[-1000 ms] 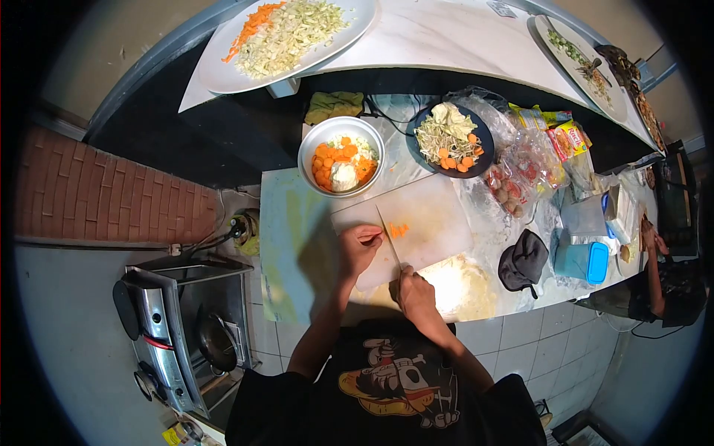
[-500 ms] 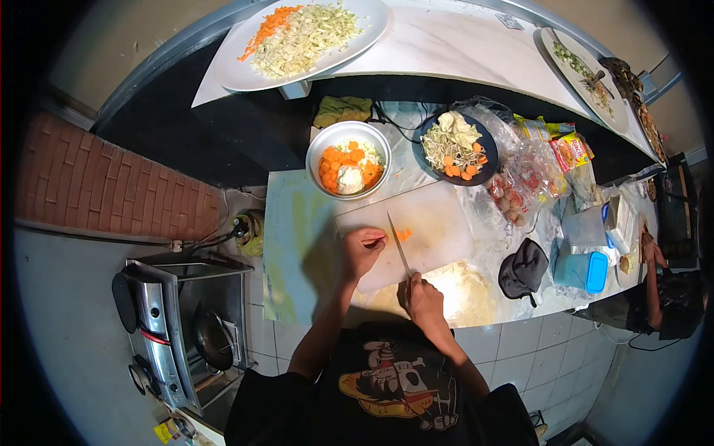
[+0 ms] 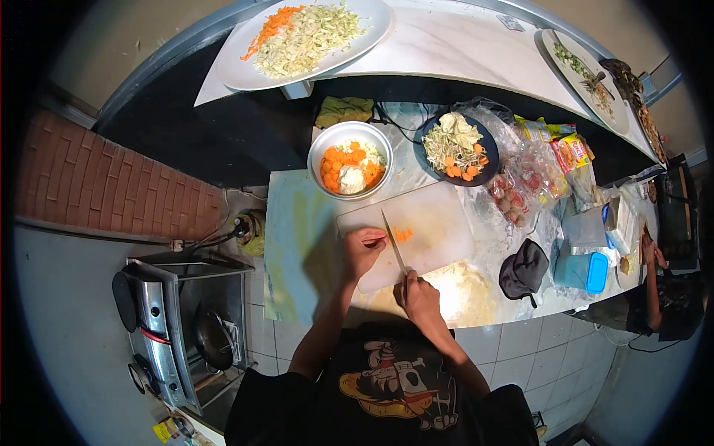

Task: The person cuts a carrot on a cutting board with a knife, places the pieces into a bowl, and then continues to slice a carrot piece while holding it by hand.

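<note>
My right hand (image 3: 421, 297) is wrapped round the handle of a knife (image 3: 394, 241), whose blade points away from me over the white cutting board (image 3: 439, 215). To the left of the blade, my left hand (image 3: 363, 250) is closed in a pinch on a carrot piece, mostly hidden by the fingers. Small orange carrot strips (image 3: 403, 235) lie on the board just right of the blade. Beyond the board stands a metal bowl (image 3: 314, 175) with carrot slices, chopped pale vegetables and a white lump. A dark plate (image 3: 487, 137) beside it carries bean sprouts, carrot slices and cabbage.
Plastic bags (image 3: 520, 186), a dark cap (image 3: 523, 271) and a blue-lidded container (image 3: 580, 271) sit on the right. A large plate (image 3: 372, 37) of shredded vegetables is on the raised shelf. At left stands a stove (image 3: 160, 327). Another person's hand (image 3: 654, 256) shows far right.
The knife has shifted slightly left, towards my left fingertips, and its blade has tilted. More carrot strips show on the board. My left hand has barely moved.
</note>
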`<action>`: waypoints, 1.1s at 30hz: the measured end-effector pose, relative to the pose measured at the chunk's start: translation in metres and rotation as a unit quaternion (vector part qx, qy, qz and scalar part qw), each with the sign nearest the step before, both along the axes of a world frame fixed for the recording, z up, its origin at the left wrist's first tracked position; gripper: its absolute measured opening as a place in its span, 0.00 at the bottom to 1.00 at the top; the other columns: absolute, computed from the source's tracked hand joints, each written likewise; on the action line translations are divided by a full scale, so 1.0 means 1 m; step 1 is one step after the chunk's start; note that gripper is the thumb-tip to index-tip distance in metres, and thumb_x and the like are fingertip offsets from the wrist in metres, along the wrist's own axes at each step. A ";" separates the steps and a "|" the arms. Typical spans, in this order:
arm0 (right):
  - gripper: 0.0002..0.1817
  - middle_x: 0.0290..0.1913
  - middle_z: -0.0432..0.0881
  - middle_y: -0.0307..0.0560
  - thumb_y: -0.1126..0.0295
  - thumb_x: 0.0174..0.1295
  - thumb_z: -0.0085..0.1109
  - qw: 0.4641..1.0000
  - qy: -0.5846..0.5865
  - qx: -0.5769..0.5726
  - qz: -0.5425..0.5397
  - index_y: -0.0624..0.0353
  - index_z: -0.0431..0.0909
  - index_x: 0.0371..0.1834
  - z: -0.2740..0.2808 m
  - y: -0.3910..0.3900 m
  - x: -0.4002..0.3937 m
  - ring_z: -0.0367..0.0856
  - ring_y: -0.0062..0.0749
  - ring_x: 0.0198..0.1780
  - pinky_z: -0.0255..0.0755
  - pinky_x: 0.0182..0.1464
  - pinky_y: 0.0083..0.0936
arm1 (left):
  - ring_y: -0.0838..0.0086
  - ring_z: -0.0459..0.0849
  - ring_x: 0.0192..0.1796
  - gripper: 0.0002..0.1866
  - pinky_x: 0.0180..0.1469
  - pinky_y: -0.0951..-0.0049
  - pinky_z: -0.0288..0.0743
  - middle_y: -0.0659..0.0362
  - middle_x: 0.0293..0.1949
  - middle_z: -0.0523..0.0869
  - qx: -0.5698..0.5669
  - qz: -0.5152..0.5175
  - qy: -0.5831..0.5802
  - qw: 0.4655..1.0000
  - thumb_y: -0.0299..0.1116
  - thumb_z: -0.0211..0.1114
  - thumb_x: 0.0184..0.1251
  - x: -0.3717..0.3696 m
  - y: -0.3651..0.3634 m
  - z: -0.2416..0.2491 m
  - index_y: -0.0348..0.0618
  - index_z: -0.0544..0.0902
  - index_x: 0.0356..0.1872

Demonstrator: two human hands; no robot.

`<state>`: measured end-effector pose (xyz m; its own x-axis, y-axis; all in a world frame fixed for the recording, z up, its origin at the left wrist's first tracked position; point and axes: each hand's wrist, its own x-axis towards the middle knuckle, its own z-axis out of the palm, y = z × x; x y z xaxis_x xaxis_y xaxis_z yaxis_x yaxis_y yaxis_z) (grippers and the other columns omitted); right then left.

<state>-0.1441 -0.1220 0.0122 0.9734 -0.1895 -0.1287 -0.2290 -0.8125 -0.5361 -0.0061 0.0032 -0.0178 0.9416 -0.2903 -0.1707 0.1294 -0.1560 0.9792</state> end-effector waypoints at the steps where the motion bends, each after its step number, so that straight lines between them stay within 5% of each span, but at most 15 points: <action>1: 0.10 0.22 0.81 0.61 0.69 0.64 0.53 1.000 0.001 0.000 0.000 0.66 0.70 0.40 -0.002 0.000 0.000 0.83 0.57 0.27 0.76 0.29 0.47 | 0.74 0.88 0.41 0.08 0.49 0.76 0.81 0.51 0.38 0.89 -0.002 0.000 0.005 1.000 0.20 0.70 0.58 0.000 0.000 -0.001 0.29 0.84 0.39; 10: 0.10 0.22 0.81 0.62 0.69 0.64 0.52 1.000 -0.009 -0.021 -0.002 0.67 0.70 0.37 -0.011 0.007 0.000 0.83 0.57 0.26 0.77 0.30 0.45 | 0.73 0.88 0.40 0.08 0.49 0.76 0.82 0.52 0.37 0.89 0.011 0.008 0.008 1.000 0.19 0.69 0.58 -0.001 -0.002 0.003 0.30 0.85 0.39; 12: 0.12 0.30 0.83 0.60 0.72 0.58 0.58 0.994 0.096 -0.046 -0.001 0.67 0.70 0.41 -0.009 0.010 0.005 0.85 0.54 0.35 0.80 0.34 0.42 | 0.73 0.88 0.40 0.08 0.48 0.75 0.82 0.52 0.37 0.89 0.016 0.009 0.000 1.000 0.19 0.69 0.57 0.000 -0.002 0.001 0.30 0.85 0.39; 16: 0.12 0.29 0.83 0.60 0.71 0.59 0.57 0.995 0.097 -0.034 -0.003 0.67 0.70 0.41 0.004 0.006 0.010 0.85 0.55 0.36 0.80 0.35 0.42 | 0.73 0.89 0.41 0.08 0.48 0.75 0.82 0.51 0.36 0.89 0.012 0.013 0.001 1.000 0.19 0.69 0.57 -0.001 -0.002 -0.001 0.30 0.85 0.38; 25: 0.13 0.32 0.83 0.59 0.66 0.67 0.51 0.997 0.078 -0.003 -0.006 0.63 0.72 0.49 0.021 -0.013 -0.012 0.84 0.55 0.35 0.77 0.33 0.46 | 0.74 0.88 0.41 0.09 0.47 0.76 0.82 0.52 0.38 0.89 0.033 0.010 -0.009 0.999 0.20 0.68 0.59 0.000 -0.004 0.010 0.30 0.84 0.41; 27: 0.11 0.23 0.80 0.63 0.66 0.69 0.51 0.999 -0.012 0.037 -0.036 0.64 0.72 0.36 0.021 -0.016 -0.013 0.80 0.62 0.27 0.75 0.31 0.50 | 0.75 0.88 0.41 0.10 0.48 0.77 0.81 0.52 0.38 0.89 0.027 0.004 -0.014 1.000 0.20 0.67 0.60 0.000 -0.004 0.012 0.30 0.84 0.43; 33: 0.11 0.23 0.80 0.64 0.66 0.70 0.50 0.998 0.007 0.053 -0.042 0.64 0.73 0.36 0.018 -0.025 -0.008 0.79 0.65 0.27 0.73 0.30 0.52 | 0.75 0.87 0.43 0.13 0.48 0.76 0.81 0.52 0.40 0.88 0.025 -0.012 -0.039 0.999 0.20 0.65 0.62 -0.001 0.000 0.016 0.32 0.81 0.49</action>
